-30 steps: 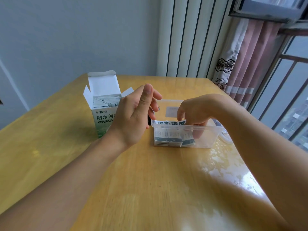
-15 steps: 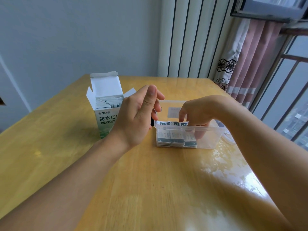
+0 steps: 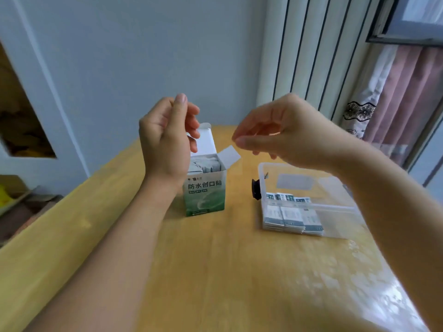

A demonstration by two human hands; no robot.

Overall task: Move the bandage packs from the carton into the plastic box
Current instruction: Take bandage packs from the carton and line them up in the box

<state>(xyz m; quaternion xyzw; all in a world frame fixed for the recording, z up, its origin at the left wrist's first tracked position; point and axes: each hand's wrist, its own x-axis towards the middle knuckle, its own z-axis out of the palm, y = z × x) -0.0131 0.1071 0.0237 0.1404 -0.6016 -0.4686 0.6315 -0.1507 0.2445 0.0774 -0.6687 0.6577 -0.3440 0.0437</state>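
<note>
Head view. Tabletop: yellow wood, glossy, with window glare at the near right. Far side: grey-blue wall; a white ribbed radiator at far right; a pink curtain and a window frame beyond it. At far left, a white panel with a cut-out opening.

Carton: green and white, upright at centre, top flaps open, bandage packs visible inside. Plastic box: clear, right of the carton and apart from it; a row of packed bandages stands along its near left wall. A small dark object, not identifiable, sits just beside the box's left wall.

Left hand: raised above and in front of the carton, grip loosely curled, nothing held. Right hand: in the air above the box's far left corner, thumb and fingertips close together; grip appears empty, some motion blur.

Change from 0.5 s ago: right hand was down inside the box among the packs; it is now lifted out and has moved left towards the carton. Left hand sits higher in view. The view has shifted, showing the carton and box nearer and lower in frame. The pack row in the box looks unchanged.
</note>
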